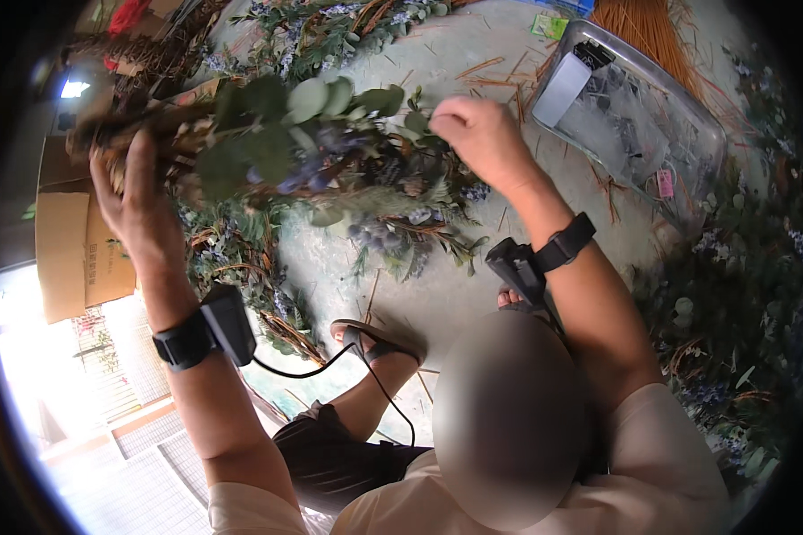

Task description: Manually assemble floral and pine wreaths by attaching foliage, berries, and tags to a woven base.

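Observation:
A twig wreath (330,169) with round green eucalyptus leaves and blue-purple flowers hangs in front of me, smeared by motion on its left side. My left hand (143,205) is at its brown twig end, thumb and fingers around the twigs. At the wreath's right end, beside the leaf tips, my right hand (486,143) is raised with its fingers curled together. Whatever lies in that pinch is too small or hidden to tell. Black wrist devices sit on both forearms, and a black cable runs from the left one.
A clear plastic bin (714,147) with small grey and dark pieces stands at the upper right. Behind it lies a bundle of orange-brown sticks (638,31). More leafy wreaths (740,294) cover the right side. A cardboard box (62,259) stands at left; loose twigs litter the floor.

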A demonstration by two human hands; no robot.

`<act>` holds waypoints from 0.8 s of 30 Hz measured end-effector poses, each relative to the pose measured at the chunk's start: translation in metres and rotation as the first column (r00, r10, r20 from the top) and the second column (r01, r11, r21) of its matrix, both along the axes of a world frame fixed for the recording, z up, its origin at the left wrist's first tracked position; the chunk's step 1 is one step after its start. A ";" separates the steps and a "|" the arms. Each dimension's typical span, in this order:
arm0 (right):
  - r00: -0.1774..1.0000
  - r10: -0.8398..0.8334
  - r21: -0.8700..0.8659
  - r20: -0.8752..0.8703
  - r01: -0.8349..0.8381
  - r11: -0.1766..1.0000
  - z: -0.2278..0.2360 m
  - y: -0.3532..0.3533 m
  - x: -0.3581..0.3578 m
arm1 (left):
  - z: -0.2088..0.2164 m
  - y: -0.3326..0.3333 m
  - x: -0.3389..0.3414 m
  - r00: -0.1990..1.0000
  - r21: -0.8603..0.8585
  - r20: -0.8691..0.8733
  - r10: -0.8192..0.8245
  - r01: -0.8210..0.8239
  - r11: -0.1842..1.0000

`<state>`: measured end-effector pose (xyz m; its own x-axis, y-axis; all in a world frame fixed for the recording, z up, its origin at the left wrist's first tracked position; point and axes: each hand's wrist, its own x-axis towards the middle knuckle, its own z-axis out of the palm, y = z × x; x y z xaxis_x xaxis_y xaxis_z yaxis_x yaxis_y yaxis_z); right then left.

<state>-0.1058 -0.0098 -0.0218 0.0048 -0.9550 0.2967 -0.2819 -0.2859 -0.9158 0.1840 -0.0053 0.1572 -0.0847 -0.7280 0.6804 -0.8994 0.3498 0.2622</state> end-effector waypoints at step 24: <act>0.882 0.415 -0.016 -0.223 -0.429 0.903 -0.055 0.046 0.076 | 0.015 0.143 0.098 0.475 0.190 -0.878 0.052 0.246 0.951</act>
<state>-0.0302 0.0363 -0.0767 0.4718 -0.8280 0.3030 -0.3042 -0.4754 -0.8255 0.2818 0.1375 0.1723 0.3552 -0.9047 0.2351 -0.1199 0.2053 0.9713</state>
